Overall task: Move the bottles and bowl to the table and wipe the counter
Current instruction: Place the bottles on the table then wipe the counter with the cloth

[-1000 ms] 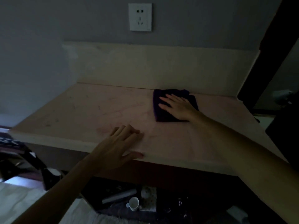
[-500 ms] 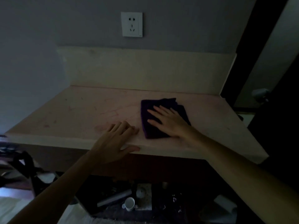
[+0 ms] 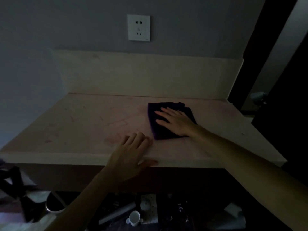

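Note:
A dark purple cloth [image 3: 156, 130] lies flat on the pale pinkish counter [image 3: 86, 125], right of its middle. My right hand [image 3: 175, 121] presses flat on the cloth, fingers spread and pointing left. My left hand [image 3: 131, 154] rests palm down on the counter's front edge, thumb hooked over the lip, holding nothing. No bottles or bowl show on the counter.
A raised backsplash [image 3: 146, 75] runs along the counter's back, with a white wall socket [image 3: 138, 28] above. A dark door frame [image 3: 260, 47] stands at the right. Below the counter lie clutter and a small white cup [image 3: 134, 217].
My right hand slid the cloth toward the front edge, then back away from it. The left hand stays on the front edge. The view shifted slightly.

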Available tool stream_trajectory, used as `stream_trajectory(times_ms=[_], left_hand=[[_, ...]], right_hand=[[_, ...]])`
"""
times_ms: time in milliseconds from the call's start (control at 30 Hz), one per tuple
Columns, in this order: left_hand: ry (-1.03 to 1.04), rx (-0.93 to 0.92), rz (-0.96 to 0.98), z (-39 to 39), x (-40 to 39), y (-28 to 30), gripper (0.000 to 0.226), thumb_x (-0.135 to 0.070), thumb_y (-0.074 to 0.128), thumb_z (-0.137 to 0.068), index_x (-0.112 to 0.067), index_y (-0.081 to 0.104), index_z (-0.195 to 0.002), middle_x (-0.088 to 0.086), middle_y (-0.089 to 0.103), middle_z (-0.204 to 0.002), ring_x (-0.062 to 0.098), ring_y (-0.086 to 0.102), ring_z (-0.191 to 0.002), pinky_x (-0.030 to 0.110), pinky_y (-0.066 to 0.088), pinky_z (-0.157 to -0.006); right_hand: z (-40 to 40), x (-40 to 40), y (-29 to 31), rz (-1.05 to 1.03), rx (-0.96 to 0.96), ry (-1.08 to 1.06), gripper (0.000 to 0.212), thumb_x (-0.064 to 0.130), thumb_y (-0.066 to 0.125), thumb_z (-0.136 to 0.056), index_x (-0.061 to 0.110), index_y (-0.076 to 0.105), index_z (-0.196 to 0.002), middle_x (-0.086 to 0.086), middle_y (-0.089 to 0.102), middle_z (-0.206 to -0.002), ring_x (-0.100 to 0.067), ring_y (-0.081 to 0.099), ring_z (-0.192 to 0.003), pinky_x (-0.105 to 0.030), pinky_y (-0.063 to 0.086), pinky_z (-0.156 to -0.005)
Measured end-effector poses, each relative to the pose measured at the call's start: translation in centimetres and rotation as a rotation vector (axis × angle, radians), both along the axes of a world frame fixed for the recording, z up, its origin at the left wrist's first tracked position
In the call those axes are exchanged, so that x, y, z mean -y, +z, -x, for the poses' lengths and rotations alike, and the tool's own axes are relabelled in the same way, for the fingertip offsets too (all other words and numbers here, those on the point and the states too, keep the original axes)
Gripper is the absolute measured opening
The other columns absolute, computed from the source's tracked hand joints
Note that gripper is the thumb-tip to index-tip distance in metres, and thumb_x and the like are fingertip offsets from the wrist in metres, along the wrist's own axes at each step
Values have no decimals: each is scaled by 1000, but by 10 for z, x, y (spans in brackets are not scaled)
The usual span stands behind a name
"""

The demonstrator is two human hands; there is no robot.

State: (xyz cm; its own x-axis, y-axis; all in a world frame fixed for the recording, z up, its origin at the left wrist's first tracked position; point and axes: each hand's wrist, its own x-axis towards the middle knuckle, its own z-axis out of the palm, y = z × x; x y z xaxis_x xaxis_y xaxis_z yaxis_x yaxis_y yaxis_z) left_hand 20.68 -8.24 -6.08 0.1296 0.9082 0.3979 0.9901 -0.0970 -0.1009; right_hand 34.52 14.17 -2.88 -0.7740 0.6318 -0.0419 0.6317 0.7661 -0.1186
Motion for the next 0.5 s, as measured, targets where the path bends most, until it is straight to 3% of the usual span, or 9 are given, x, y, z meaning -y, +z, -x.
stream_trajectory(times_ms=[233,400,500], left_hand=[[-29,-43,21,9,-6,-6,70,-71,28,-93,-18,55,-131,4,57,-125,26,55,-105,41,43,-83],[-11,12,22,3,-3,0,72,-74,30,-90,-18,56,-127,3,55,-121,25,53,-101,38,43,-81],[-2,154,45,2,5,9,72,-77,41,-84,-20,54,-126,0,49,-122,19,49,-104,35,42,-87]], right_hand=[[91,-73,2,-1,35,-2,67,71,7,-91,45,10,-152,9,5,-164,-13,2,-151,-45,3,-120],[80,-51,2,-16,35,-18,69,71,7,-92,41,7,-154,8,2,-165,-14,1,-151,-44,1,-121],[54,-7,2,-9,11,2,68,70,10,-92,41,9,-154,8,3,-165,-14,2,-152,-44,2,-122]])
